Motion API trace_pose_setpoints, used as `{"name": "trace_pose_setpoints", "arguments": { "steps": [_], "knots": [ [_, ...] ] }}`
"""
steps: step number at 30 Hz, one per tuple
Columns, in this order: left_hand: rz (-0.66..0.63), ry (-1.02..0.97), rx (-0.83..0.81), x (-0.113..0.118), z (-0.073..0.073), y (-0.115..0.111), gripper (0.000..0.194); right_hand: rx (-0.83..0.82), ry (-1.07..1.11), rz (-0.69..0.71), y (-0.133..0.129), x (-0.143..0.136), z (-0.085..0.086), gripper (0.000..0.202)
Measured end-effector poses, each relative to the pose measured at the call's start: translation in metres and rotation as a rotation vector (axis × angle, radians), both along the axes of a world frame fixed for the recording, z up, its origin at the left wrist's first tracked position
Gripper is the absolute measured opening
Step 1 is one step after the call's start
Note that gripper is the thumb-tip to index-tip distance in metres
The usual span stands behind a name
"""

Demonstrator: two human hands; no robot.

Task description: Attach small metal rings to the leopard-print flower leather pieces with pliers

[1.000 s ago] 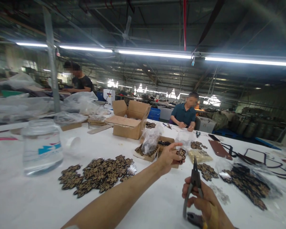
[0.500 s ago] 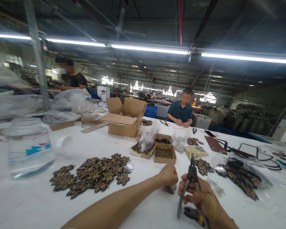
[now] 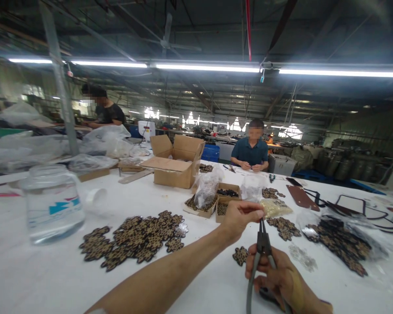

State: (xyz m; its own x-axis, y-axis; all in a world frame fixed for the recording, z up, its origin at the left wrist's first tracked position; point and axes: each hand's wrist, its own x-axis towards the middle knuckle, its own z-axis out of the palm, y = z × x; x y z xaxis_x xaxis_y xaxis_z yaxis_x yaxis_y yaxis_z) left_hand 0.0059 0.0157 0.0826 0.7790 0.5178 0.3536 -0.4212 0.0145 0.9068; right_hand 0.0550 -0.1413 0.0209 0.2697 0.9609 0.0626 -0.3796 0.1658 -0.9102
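Centrally, the pliers (image 3: 263, 244) point away from the wearer above the white table (image 3: 203, 283), gripped by the right hand (image 3: 278, 274), whose fingers wrap around the spread handles. At the tips, the left hand (image 3: 244, 218) brings thumb and fingers into a narrow pinch; whether something small lies between them, I cannot tell. Just beside the right hand lies one patterned piece (image 3: 240, 256), and below that hand a second tool (image 3: 267, 295) is mostly hidden. Clear bits (image 3: 303, 257) are scattered to the right, near a small cluster of patterned pieces (image 3: 284, 228) and a yellowish bag (image 3: 275, 208).

The left hand blocks part of a small box of brass-coloured bits (image 3: 222, 209); behind it sits a box of black bits (image 3: 228, 192), and a clear bag (image 3: 205, 192) covers part of the open box (image 3: 196, 210) beside them. Left of the forearm spreads a large pile of patterned pieces (image 3: 140, 237), with a clear jar (image 3: 54, 213) farther left. Beyond stand an open carton (image 3: 173, 174) and, across the table, a seated person (image 3: 251, 150).
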Motion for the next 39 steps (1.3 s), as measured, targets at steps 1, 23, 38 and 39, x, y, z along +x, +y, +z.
{"name": "trace_pose_setpoints", "arguments": {
  "steps": [1,23,38,39],
  "knots": [
    [-0.004,-0.007,-0.003,-0.001,0.002,-0.001,0.038,-0.011,0.000,-0.001,0.001,-0.002,0.000,0.059],
    [-0.112,-0.033,-0.223,0.002,-0.005,0.006,0.044,-0.047,0.018,0.078,-0.007,-0.005,0.010,0.062],
    [-0.103,-0.028,-0.240,0.004,-0.010,0.007,0.045,-0.023,0.001,0.005,-0.003,-0.002,0.001,0.057],
    [-0.097,-0.032,-0.236,0.003,-0.009,0.007,0.046,-0.029,-0.004,-0.001,-0.002,-0.002,0.000,0.058]
  ]
}}
